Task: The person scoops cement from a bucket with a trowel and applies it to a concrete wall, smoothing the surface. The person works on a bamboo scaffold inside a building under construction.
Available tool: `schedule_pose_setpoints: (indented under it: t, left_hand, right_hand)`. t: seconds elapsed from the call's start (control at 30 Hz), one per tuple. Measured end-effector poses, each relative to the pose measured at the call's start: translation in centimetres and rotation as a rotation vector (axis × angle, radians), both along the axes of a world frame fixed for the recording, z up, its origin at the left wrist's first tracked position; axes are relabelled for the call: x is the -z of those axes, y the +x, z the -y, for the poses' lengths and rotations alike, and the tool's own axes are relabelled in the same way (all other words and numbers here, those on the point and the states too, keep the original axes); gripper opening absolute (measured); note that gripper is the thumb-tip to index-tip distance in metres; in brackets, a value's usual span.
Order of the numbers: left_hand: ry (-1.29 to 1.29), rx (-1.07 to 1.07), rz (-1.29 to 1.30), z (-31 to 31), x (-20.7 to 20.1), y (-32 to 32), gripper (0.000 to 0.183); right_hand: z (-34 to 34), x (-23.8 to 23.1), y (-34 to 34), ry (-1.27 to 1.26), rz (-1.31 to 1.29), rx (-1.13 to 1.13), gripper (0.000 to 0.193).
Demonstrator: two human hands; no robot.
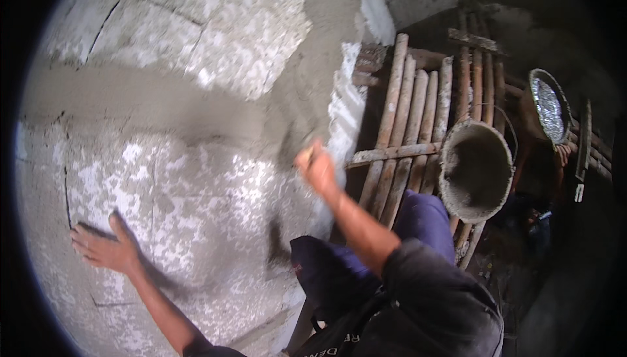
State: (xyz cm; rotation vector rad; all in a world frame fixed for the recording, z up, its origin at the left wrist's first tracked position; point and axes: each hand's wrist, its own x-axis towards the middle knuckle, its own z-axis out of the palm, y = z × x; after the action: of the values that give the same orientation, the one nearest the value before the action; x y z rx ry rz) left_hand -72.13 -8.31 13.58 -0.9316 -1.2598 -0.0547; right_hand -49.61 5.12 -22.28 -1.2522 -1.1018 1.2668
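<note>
My left hand [104, 247] rests with fingers spread against the grey, patchy wall [189, 210] at the lower left. Closed and smeared by motion, my right hand [318, 169] is near the wall's right edge. It grips a tool with a pale, wood-coloured handle [308, 153]; its working end cannot be made out. Beside this hand, a smooth band of damp grey mortar [310, 73] runs up along the edge. Another mortar band [150, 99] crosses the wall from the left and meets it.
To my right is a platform of wooden poles [410, 112] tied by a crosspiece. On it stands a mortar-crusted bucket [477, 208] with a wire handle. Farther right, a second round container [550, 106] holds something shiny, perhaps water. A narrow board [582, 141] is beside it.
</note>
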Motion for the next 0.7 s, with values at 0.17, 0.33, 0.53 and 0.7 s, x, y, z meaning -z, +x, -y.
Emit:
schedule_pose_setpoints:
  t: [0.17, 0.33, 0.53, 0.7]
  left_hand:
    - [-0.006, 0.118, 0.022, 0.3, 0.4, 1.8, 0.072]
    - [-0.785, 0.824, 1.162, -8.3, 20.0, 12.6, 0.038]
    - [-1.432, 0.827, 2.144, -17.0, 42.3, 31.4, 0.057]
    - [-1.773, 0.590, 2.365, -18.3, 50.1, 39.5, 0.091]
  right_hand:
    - [9.1, -3.6, 11.5, -0.001, -0.177, -0.286, 0.036]
    - [12.9, -0.1, 32.7, -0.385, 0.441, -0.148, 0.036]
    - [6.6, 3.0, 44.1, -0.828, 1.109, -0.434, 0.024]
    - [0.7, 10.7, 36.4, -0.558, 1.730, -0.903, 0.024]
